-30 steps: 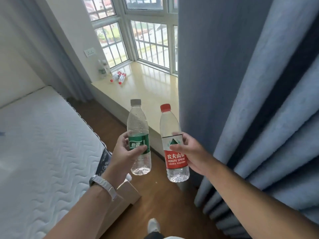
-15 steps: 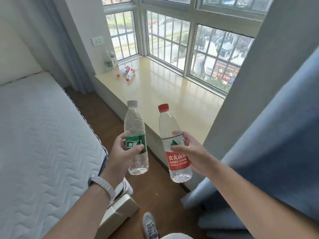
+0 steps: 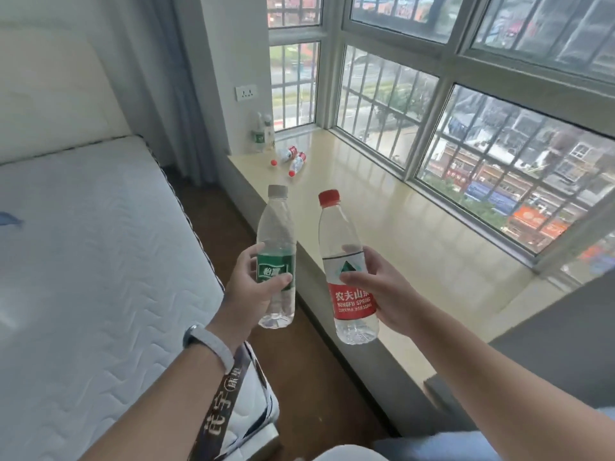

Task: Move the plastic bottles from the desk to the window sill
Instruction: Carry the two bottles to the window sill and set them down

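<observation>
Bottles (image 3: 277, 257) upright, caps up, gripped in both hands (image 3: 251, 287).

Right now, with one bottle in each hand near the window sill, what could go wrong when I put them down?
1. Two red-capped bottles already lie on their sides on the window sill; new bottles may tip or roll too.
2. The green-label bottle in the left hand hangs over the floor, beside the sill; a slack grip would likely drop it there.
3. The red-label bottle in the right hand sits near the sill's edge.
</observation>
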